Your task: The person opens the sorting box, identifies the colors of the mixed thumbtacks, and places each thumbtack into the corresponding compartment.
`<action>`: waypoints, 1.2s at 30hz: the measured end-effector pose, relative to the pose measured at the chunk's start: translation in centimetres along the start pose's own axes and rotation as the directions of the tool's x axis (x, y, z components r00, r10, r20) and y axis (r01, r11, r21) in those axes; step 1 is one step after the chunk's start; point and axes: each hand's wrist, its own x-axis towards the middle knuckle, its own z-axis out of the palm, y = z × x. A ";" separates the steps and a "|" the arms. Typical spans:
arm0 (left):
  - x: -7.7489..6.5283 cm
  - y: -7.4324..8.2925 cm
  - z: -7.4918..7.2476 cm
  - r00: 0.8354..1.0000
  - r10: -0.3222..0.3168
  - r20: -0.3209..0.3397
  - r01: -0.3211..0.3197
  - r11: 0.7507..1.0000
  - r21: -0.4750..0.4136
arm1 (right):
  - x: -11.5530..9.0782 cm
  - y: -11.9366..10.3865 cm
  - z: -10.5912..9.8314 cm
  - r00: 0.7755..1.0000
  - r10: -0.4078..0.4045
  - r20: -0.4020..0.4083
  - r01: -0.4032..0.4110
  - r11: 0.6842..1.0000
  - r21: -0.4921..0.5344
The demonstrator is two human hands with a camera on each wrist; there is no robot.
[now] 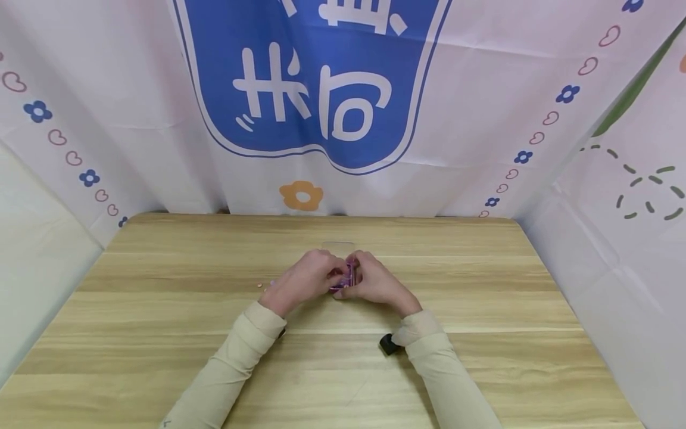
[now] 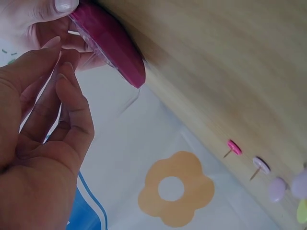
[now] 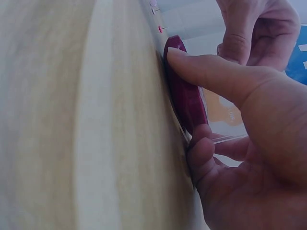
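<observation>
My right hand [image 1: 377, 285] holds a small dark magenta case [image 3: 184, 98] at the tabletop, with the thumb on one edge and the fingers at the other. The case's clear lid [image 1: 338, 245] stands open on the far side. Over the case, my left hand [image 2: 53, 120] has bent fingers, with thumb and fingertips brought close together. Whether anything is between those fingertips cannot be made out. Beside the case on the wood lie several thumbtacks, among them a pink thumbtack [image 2: 234, 146], a pale lilac thumbtack [image 2: 261, 165] and another lilac one [image 2: 277, 189].
The wooden table [image 1: 461, 262] reaches back to a printed white cloth [image 1: 139, 149] hanging behind it. Near the right cuff a black object [image 1: 388, 344], apparently the wrist camera, shows just above the tabletop.
</observation>
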 end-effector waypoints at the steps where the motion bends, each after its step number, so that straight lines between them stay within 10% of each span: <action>1: 0.0 0.0 -0.1 1.000 -0.008 0.001 0.008 1.000 0.001 | 0.0 0.0 0.0 1.000 0.001 -0.001 -0.001 1.000 -0.003; 36: -6.2 -5.2 -4.3 0.952 -0.307 -0.002 0.307 0.951 0.028 | 0.0 -0.2 0.1 0.999 0.050 0.006 -0.049 0.998 -0.035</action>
